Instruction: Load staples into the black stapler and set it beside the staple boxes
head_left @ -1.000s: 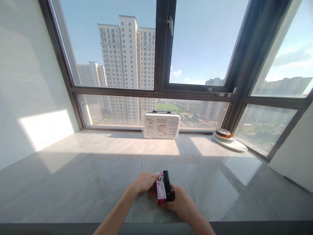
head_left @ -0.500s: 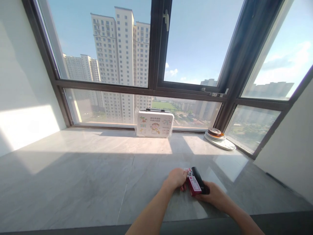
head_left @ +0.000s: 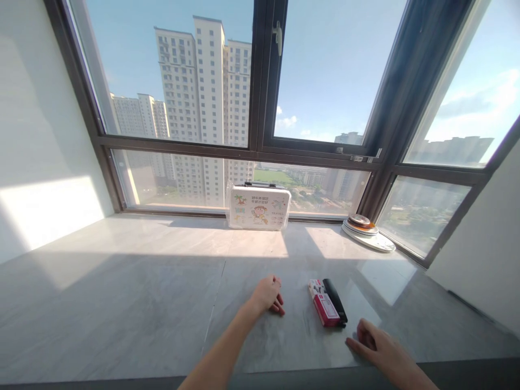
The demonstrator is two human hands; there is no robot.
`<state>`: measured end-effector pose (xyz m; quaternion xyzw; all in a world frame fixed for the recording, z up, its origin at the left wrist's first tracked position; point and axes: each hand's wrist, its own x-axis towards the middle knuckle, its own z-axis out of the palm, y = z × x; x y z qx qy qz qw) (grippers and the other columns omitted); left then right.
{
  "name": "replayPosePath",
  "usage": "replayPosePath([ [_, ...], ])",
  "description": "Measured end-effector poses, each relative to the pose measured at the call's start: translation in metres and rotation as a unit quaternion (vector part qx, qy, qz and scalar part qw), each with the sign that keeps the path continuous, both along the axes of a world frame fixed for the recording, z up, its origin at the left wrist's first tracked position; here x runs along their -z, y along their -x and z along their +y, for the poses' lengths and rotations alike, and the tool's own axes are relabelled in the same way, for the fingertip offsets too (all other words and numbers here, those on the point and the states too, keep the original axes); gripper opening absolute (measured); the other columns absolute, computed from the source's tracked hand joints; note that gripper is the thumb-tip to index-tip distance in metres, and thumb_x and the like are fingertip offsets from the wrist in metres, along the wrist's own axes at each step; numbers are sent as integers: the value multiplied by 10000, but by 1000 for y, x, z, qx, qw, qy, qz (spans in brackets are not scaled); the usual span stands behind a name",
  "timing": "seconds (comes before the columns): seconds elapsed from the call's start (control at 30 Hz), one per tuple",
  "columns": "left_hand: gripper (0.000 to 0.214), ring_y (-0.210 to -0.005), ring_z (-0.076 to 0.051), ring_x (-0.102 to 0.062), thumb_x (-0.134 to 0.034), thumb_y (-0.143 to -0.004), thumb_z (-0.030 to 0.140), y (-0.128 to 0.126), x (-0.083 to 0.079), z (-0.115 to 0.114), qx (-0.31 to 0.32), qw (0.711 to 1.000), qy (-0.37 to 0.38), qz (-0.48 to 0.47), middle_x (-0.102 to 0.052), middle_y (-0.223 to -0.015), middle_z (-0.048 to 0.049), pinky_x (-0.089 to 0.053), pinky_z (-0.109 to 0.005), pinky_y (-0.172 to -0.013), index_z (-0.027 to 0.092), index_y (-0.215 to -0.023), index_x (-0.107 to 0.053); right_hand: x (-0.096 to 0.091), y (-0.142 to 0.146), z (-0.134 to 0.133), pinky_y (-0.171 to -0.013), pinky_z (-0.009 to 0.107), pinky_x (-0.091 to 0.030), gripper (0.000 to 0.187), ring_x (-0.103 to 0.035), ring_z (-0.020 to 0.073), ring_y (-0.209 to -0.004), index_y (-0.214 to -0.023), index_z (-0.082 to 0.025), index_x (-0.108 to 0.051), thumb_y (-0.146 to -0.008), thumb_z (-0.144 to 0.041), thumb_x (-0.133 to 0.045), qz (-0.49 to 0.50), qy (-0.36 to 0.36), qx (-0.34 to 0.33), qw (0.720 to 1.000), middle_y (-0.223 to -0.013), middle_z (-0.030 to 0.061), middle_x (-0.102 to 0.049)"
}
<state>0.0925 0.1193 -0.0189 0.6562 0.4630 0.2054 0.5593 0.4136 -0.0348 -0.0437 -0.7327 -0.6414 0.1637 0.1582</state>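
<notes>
White case (head_left: 260, 211): "TRAVEL" | red box (head_left: 325, 309): print blurred | left fingers (head_left: 278, 309), right fingers (head_left: 361, 349): loosely parted

- White case (head_left: 244, 216), beyond the left fingers (head_left: 278, 310): "TRAVEL"; two lines of Chinese characters
- Red-and-white box (head_left: 326, 310), between left and right fingers (head_left: 359, 346): print too small to read

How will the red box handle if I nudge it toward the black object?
The red box will probably hold its shape, since its edges look straight. Its flat sides suggest sliding rather than rolling. That push would likely shift the black object too, as they lie close together.
</notes>
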Motion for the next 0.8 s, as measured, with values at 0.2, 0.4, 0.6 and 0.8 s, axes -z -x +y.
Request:
replayPosePath([
  [0.2, 571, -1294, -221, -573, -310, -976, 555, 126, -2, -27, -38, 996, -38, -78, -563, -1433, -129, -528, -372, -978, 259, -1464, -281, 8, 85, -17, -647, 310, -326, 366, -657, 227, -770, -765, -266, -569, -988, -499, -397, -62, -26, -15, 998, -792, 29, -713],
  [0.4, 569, -1510, -213, -246, -357, -992, 510, 146, 11, -69, -60, 943, -298, 134, -363, -1605, -30, -178, -448, -1251, 300, -1520, -341, -13, 206, 22, -758, 307, -367, 311, -612, 225, -884, -802, -244, -606, -997, -411, -432, -56, -96, -127, 986, -836, 24, -691],
  [0.6, 593, -1536, -253, -161, -216, -1027, 554, 126, 16, -82, -53, 857, -379, 345, -238, -1653, 4, -105, -546, -1252, 321, -1570, -264, -13, 248, 48, -1076, 433, -317, 380, -471, 296, -1309, -1262, -266, -615, -999, -425, -391, -87, -156, -61, 982, -1363, 83, -596],
  [0.8, 597, -1535, -253, -166, -200, -1027, 564, 128, 16, -81, -57, 854, -382, 349, -245, -1650, 12, -129, -551, -1248, 324, -1569, -268, 0, 250, 51, -1193, 592, -68, 581, -112, 342, -1530, -1565, -297, -315, -1016, -486, -293, -122, -97, -70, 985, -1652, 27, -246],
])
